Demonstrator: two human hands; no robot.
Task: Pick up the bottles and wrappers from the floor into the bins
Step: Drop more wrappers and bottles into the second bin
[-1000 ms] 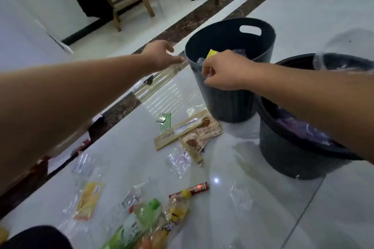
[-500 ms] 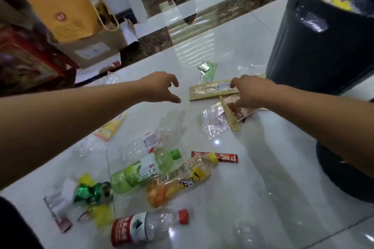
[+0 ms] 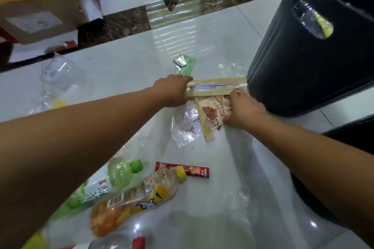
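Noting a clear bottle lying on the floor at far left, well apart from both hands. Noting a green-capped bottle, orange bottle and red sachet lying nearer the camera, untouched. Seeing the left hand meeting the left end of the long beige wrapper; fingers hidden under the hand, so not telling pinching from touching. Reading the wrapper's long axis as running left to right, toward the bin, far end just beside the bin wall. Seeing the right hand bunching the brown snack wrapper in curled fingers, just below the beige one. Judging the left hand as nearer for lifting the beige wrapper, with the bin lying to its right.
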